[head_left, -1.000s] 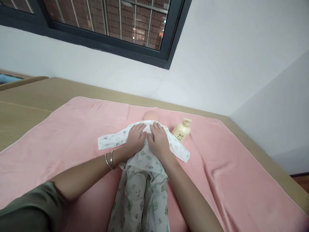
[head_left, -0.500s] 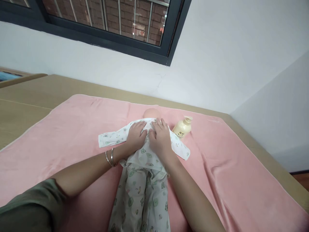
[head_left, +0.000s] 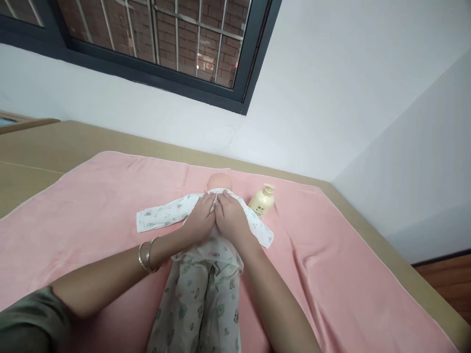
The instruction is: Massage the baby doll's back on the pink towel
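Note:
A baby doll (head_left: 220, 181) lies on its back with its bare round head away from me. It wears a white baby shirt (head_left: 165, 214) with small prints, the sleeves spread to both sides. Matching printed trousers (head_left: 187, 299) cover its legs. My left hand (head_left: 200, 219), two silver bangles on its wrist, is closed on the shirt at the chest. Close beside it, my right hand (head_left: 231, 218) has bent fingers on the other side of the shirt front. Both thumbs are mostly hidden. Right of the doll's shoulder, a pale yellow pump bottle (head_left: 262, 200) leans by the sleeve.
A pink blanket (head_left: 91, 211) with some folds on the right lies under the doll. It covers much of a wooden surface (head_left: 91, 139). Behind stand a white wall (head_left: 301, 113) and a dark-framed window (head_left: 235, 100) with bars outside.
My hands have come closer together at the chest, and their fingers have gone from lying fairly flat to bent on the shirt. The whole view has shifted slightly.

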### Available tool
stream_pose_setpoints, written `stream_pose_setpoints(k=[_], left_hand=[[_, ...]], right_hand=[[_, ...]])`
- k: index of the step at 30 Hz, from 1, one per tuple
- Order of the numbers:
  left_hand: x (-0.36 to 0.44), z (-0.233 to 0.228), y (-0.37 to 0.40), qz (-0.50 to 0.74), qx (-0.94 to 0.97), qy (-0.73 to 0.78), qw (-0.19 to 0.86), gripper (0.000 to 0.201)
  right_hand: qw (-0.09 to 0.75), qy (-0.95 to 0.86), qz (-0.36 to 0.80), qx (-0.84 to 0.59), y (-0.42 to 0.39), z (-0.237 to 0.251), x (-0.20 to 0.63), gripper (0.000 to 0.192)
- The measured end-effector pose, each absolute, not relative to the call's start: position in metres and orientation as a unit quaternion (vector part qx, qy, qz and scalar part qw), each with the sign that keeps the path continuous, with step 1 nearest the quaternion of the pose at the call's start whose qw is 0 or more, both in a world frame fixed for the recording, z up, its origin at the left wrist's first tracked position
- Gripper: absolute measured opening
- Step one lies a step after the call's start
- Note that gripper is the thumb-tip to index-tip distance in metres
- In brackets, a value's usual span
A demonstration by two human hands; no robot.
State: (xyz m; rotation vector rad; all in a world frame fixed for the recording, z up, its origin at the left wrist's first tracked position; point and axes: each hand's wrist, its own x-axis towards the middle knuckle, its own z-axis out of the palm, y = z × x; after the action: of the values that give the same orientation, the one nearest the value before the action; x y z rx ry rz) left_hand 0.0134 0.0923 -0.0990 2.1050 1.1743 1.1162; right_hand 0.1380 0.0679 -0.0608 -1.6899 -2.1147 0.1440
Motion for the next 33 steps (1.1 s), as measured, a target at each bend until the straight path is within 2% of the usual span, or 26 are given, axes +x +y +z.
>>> stream_pose_setpoints(k=[4, 7, 11, 14, 20, 23, 28, 33], left_hand=[[0.032, -0.055, 0.067, 0.426, 0.745, 0.333, 0.391, 0.045], [0.051, -0.035, 0.069, 0.417, 0.719, 0.299, 0.470, 0.042], [0.078, -0.026, 0.094, 0.372, 0.601, 0.276, 0.651, 0.047], [0.091, -0.023, 0.117, 0.317, 0.521, 0.281, 0.741, 0.061], [0.099, -0.026, 0.141, 0.322, 0.466, 0.278, 0.775, 0.077], [0.101, -0.027, 0.144, 0.329, 0.416, 0.253, 0.810, 0.075], [0.101, -0.027, 0.138, 0.339, 0.260, 0.178, 0.887, 0.069], [0.079, -0.028, 0.113, 0.337, 0.272, 0.186, 0.882, 0.068]], right_hand=[[0.328, -0.714, 0.055, -0.616, 0.063, -0.033, 0.163, 0.050], [0.368, -0.670, 0.032, -0.644, 0.061, -0.018, 0.186, 0.052], [0.338, -0.625, -0.017, -0.703, 0.067, -0.014, 0.213, 0.055], [0.302, -0.602, -0.039, -0.738, 0.074, -0.017, 0.224, 0.057], [0.303, -0.650, -0.072, -0.694, 0.083, -0.024, 0.222, 0.055], [0.261, -0.640, -0.066, -0.719, 0.087, -0.028, 0.219, 0.058], [0.226, -0.631, -0.108, -0.734, 0.089, -0.032, 0.215, 0.052], [0.211, -0.628, -0.113, -0.741, 0.087, -0.031, 0.212, 0.055]])
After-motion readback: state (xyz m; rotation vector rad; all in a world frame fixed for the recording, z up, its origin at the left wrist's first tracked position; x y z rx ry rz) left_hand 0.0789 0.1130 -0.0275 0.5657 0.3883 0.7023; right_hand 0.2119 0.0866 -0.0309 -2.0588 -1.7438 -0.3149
